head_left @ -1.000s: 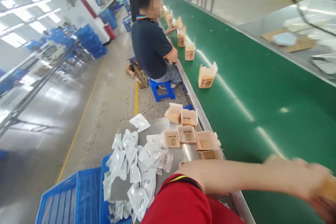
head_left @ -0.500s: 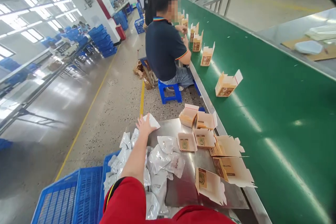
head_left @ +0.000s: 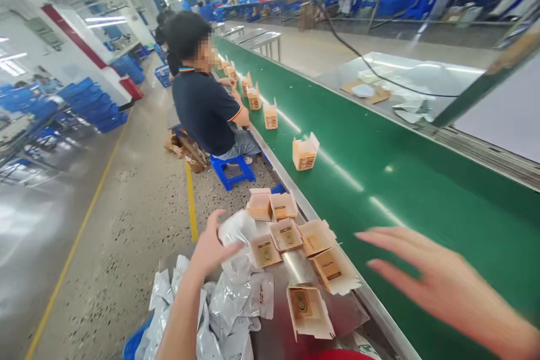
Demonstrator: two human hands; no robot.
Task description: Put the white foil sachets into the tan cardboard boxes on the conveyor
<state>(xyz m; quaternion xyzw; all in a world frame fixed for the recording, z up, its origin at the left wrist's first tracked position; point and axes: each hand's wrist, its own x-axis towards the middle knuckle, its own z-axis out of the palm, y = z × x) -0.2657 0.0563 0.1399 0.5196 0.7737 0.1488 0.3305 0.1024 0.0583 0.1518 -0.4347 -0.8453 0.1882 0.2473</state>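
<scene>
My left hand (head_left: 213, 247) is at the left of the metal table (head_left: 297, 267), thumb and fingers spread beside a white pouch (head_left: 238, 230); whether it grips the pouch is unclear. More silvery white pouches (head_left: 230, 298) lie heaped under and beside my left forearm. My right hand (head_left: 422, 264) hovers over the green conveyor belt (head_left: 455, 202) with fingers stretched out and nothing in them. Between my hands, several open cardboard boxes stand or lie on the table, among them a small box (head_left: 287, 235) and a nearer box (head_left: 310, 312) with its flaps out.
Several upright boxes (head_left: 305, 153) stand in a row along the belt. A person in a dark shirt (head_left: 202, 107) sits on a blue stool (head_left: 232, 171) beside the belt, beyond the table. A blue crate (head_left: 133, 343) shows at the lower left.
My right hand has come into view over the belt. My left hand has moved nearer the boxes, and the white pouch beside it has shifted too. The view has turned to the right.
</scene>
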